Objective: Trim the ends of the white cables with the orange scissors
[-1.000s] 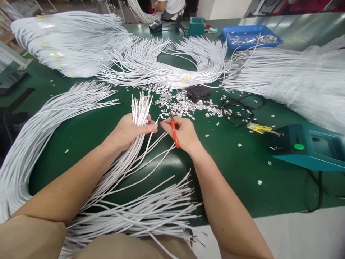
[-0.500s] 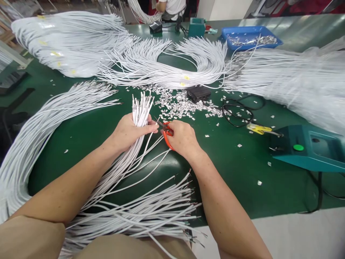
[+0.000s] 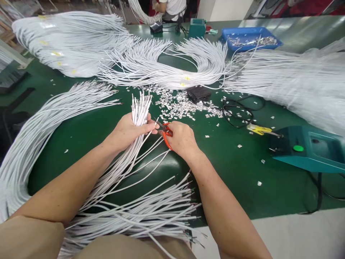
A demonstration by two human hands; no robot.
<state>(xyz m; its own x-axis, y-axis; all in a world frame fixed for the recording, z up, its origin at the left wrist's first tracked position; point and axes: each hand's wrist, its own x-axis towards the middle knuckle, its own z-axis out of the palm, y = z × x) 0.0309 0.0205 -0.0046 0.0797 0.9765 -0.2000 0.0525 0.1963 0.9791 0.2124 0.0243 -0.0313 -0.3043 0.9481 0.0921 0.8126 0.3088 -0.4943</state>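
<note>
A bunch of white cables [image 3: 140, 111] is wrapped in my left hand [image 3: 133, 131], their ends pointing up and away. One cable end stands out between the thumb and fingers. My right hand [image 3: 183, 138] is closed around scissors [image 3: 167, 136] with orange handles. Their dark blades point left and lie close to that single cable end, near my left fingertips; whether they touch it I cannot tell. More white cables [image 3: 140, 210] with stripped, dark-tipped ends spread over my lap and the table's front edge.
Small silvery scraps [image 3: 175, 104] litter the green table [image 3: 229, 190] beyond my hands, beside a black box [image 3: 198, 94]. A teal machine [image 3: 309, 147] with a green button stands right. Large cable bundles [image 3: 67, 43] lie behind; a blue tray [image 3: 250, 37] holds scraps. A person [image 3: 174, 9] sits at the back.
The single cable end now sticks up farther between my left fingers and the scissor blades. Both hands have barely shifted. One scrap near the teal machine lies slightly displaced.
</note>
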